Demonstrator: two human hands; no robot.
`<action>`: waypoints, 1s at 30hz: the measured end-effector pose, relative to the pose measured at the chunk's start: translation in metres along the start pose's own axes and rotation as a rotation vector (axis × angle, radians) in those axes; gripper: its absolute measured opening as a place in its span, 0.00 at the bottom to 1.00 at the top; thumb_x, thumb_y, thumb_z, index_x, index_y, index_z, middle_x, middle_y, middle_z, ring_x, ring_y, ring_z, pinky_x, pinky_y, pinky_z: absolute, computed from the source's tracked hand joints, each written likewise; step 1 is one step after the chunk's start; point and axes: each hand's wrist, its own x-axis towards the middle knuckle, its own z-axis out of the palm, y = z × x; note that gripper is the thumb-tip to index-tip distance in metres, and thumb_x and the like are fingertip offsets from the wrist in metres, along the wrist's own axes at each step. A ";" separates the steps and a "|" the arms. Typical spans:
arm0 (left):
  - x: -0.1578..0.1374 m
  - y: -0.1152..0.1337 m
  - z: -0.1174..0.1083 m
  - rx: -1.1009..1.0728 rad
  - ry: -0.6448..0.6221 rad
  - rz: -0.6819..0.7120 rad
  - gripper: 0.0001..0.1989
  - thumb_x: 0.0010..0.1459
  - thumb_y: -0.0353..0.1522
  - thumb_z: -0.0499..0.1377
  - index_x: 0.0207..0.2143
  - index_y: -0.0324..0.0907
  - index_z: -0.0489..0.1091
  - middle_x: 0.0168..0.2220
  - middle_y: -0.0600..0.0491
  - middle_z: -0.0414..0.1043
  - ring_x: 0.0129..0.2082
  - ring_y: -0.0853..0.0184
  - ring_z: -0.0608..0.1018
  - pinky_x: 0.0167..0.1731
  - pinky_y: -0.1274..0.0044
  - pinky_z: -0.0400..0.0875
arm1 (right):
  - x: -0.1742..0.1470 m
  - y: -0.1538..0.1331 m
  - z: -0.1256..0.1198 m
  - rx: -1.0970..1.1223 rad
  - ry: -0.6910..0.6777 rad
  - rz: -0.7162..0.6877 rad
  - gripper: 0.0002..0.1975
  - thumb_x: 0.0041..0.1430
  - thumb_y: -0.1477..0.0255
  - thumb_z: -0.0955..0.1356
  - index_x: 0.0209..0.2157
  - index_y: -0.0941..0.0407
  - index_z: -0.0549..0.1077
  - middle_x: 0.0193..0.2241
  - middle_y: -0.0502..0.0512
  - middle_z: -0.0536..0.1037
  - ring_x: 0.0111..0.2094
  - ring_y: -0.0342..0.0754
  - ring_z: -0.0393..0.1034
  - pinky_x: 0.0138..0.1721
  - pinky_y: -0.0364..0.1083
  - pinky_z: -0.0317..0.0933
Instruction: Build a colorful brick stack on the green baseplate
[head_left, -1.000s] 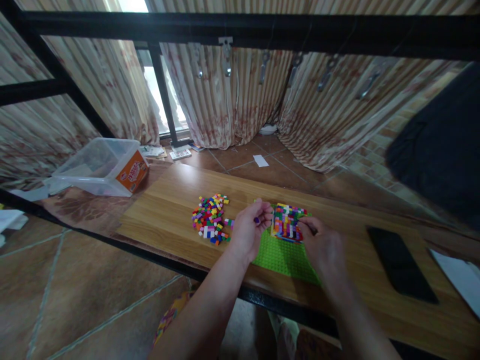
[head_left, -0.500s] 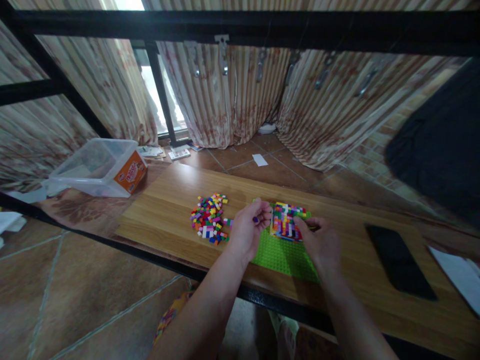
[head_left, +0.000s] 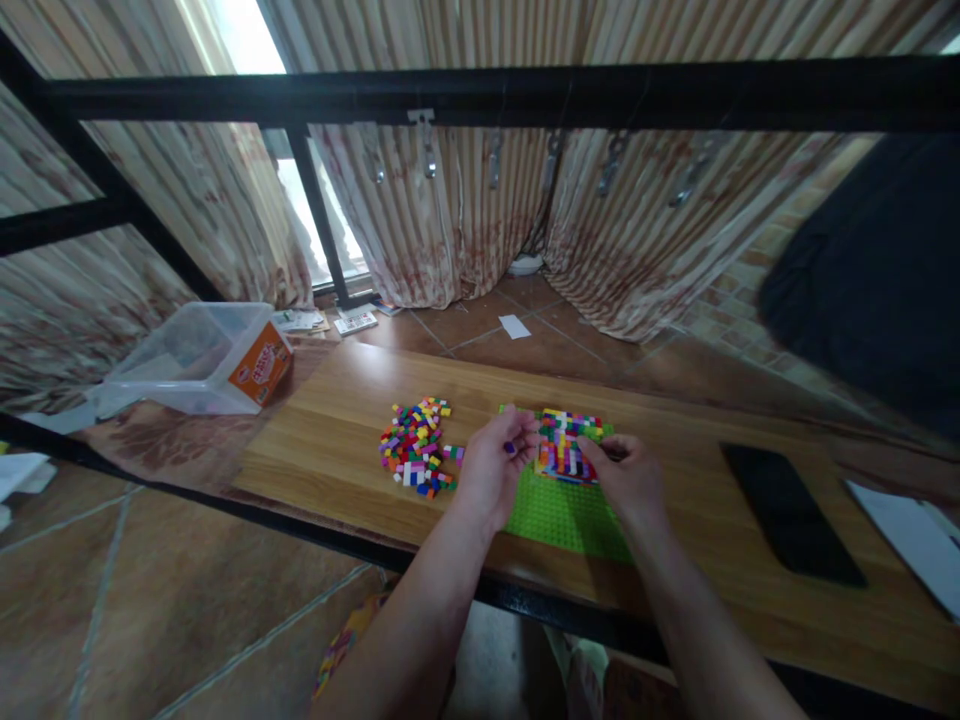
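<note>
Right hand (head_left: pixel 631 482) leftward, pinch contents unclear; brick (head_left: pixel 510 448) in cupped left hand (head_left: pixel 486 465) (pile (head_left: pixel 412 440) alongside)

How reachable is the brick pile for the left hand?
Likely yes: the brick pile lies close beside the left hand, with nothing tall between them. The dark brick in that hand's curled fingers may hamper a grip.
</note>
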 end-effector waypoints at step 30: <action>-0.007 -0.009 0.011 0.075 -0.250 -0.052 0.20 0.61 0.46 0.58 0.41 0.39 0.77 0.48 0.45 0.76 0.49 0.60 0.76 0.51 0.72 0.66 | -0.028 -0.046 -0.036 0.106 -0.220 -0.312 0.10 0.56 0.65 0.68 0.34 0.54 0.78 0.31 0.53 0.82 0.31 0.48 0.76 0.37 0.48 0.68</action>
